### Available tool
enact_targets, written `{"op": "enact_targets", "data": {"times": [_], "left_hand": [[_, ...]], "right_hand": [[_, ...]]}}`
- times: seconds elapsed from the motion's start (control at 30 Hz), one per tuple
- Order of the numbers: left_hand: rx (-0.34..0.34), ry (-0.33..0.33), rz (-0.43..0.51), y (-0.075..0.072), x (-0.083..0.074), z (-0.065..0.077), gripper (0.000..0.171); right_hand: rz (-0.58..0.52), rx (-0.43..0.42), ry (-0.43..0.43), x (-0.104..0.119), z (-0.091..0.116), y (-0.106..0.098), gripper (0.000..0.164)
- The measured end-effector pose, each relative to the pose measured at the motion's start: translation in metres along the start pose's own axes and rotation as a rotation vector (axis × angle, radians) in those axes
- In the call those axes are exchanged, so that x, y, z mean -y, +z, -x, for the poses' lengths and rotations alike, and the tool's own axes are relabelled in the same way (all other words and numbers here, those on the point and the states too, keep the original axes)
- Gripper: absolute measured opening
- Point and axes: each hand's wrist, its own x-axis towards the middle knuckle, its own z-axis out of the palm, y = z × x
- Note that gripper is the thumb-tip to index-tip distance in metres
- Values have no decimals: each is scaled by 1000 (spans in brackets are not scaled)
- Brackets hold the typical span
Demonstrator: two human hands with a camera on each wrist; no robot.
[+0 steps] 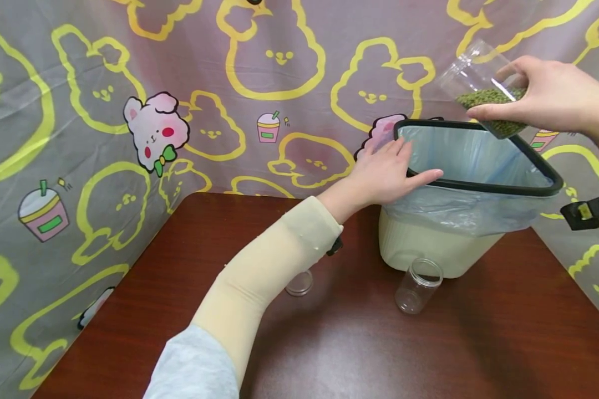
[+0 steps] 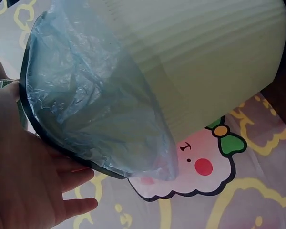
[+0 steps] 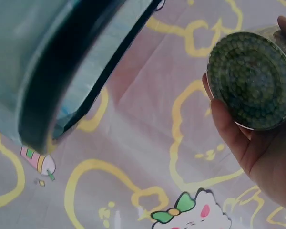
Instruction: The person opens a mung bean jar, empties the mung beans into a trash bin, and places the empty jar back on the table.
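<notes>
My right hand [image 1: 554, 94] grips a clear jar [image 1: 471, 72] partly filled with small green beans [image 1: 486, 98]. The jar is tilted above the trash bin [image 1: 429, 244], its mouth toward the upper left. In the right wrist view, the round base of the jar [image 3: 250, 81] faces the camera, with beans showing through it. My left hand [image 1: 381, 172] is spread with straight fingers at the bin's dark rim [image 1: 499, 189], and nothing is held in it. The left wrist view shows the hand [image 2: 28, 176] along the outside of that rim.
A blue plastic liner [image 1: 459, 213] folds over the bin's rim. In front of the bin stands a second clear jar [image 1: 414, 296] without a lid. A clear round lid [image 1: 299, 284] lies on the brown table [image 1: 339, 354] near my left forearm. Patterned cloth [image 1: 299, 72] hangs behind.
</notes>
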Motion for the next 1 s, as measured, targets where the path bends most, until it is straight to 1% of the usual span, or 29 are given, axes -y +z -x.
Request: {"op": "enact_targets", "data": {"times": [0.2,0.37,0.53,0.7,0.8,0.87,1.0], "left_hand": [[-27,-5,-10,4,-4,0,87],[-35,-5,-12,6,-6,1,89],[-22,-10,4,6,-5,0,91],[-19,-7,8,6,-4,0,93],[-23,-10,14,5,-4,0,93],[-21,-12,20,5,-4,0,94],[-11,-16,29,5,-4,-1,94]], "right_hand": [[31,40,-1,-13,-10,-4,94],[41,96,-2,-28,-20,-7,94],[107,146,43,-41,-32,-16,93],[165,191,75,-46,-39,-28,94],[151,208,95,-47,-40,-31,95],[137,217,101,-48,-40,-31,93],[125,242,109,-51,-39,-28,90]]}}
